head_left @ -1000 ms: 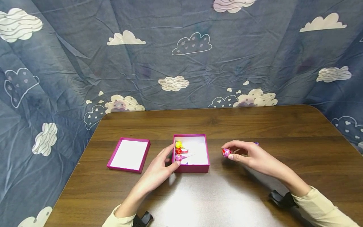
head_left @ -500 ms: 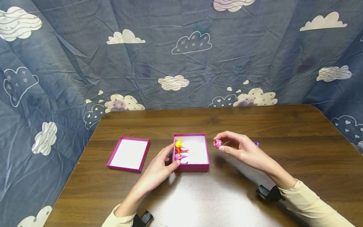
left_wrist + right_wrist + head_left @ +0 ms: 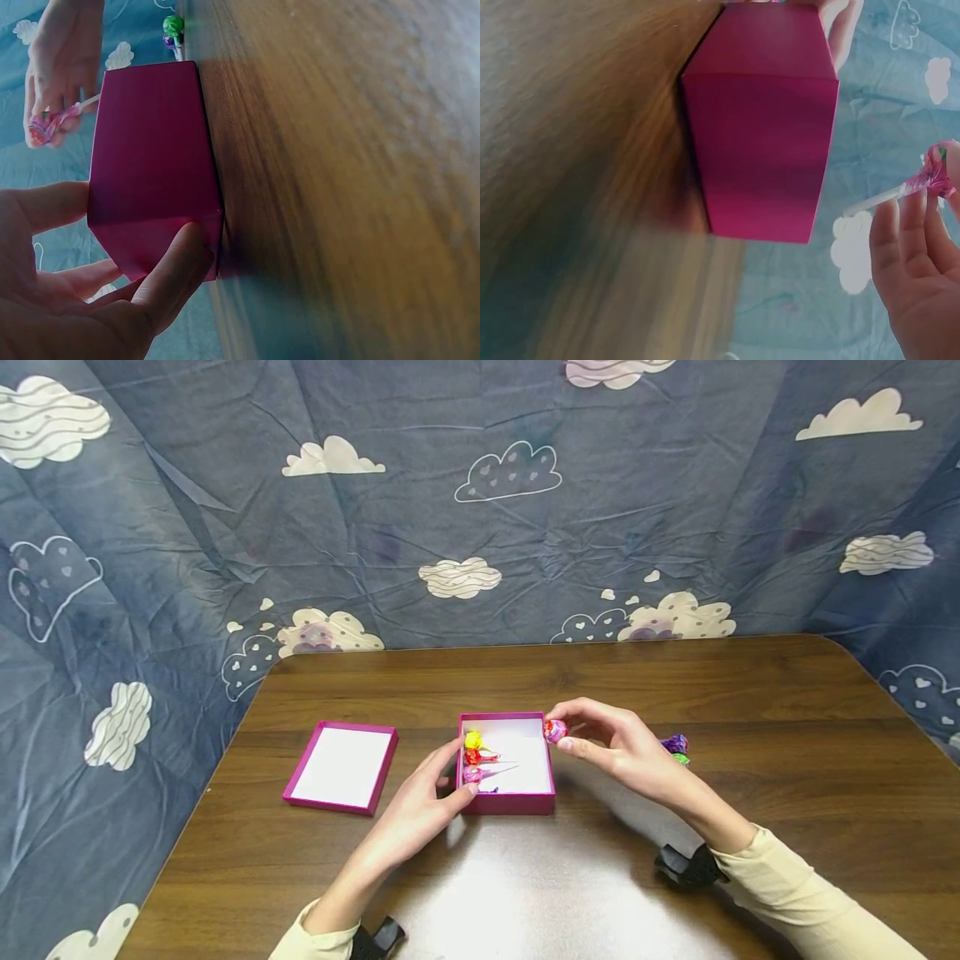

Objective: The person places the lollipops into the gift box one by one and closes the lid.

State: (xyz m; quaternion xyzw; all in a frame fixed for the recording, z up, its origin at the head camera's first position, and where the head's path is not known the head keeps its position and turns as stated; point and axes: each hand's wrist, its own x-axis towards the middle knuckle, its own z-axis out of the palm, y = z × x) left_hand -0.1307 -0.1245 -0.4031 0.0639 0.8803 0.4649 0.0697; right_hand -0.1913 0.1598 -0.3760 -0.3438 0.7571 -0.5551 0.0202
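A magenta box with a white inside stands mid-table. Along its left wall lie several wrapped lollipops, among them a yellow lollipop, a red lollipop and a pink lollipop. My left hand grips the box at its left side, thumb by the near left corner. Above the box's right rim, my right hand pinches a pink-and-red lollipop by its wrapped head. Its white stick points back below the fingers in the right wrist view.
The magenta lid lies on the left with its white inside up. Right of my right hand are a purple lollipop and a green lollipop, partly hidden by the hand. A cloud-print cloth hangs behind the wooden table.
My right hand has moved left and away from me with the lollipop, up to the box's right rim. The purple and green lollipops now show more. My left hand has stayed at the box.
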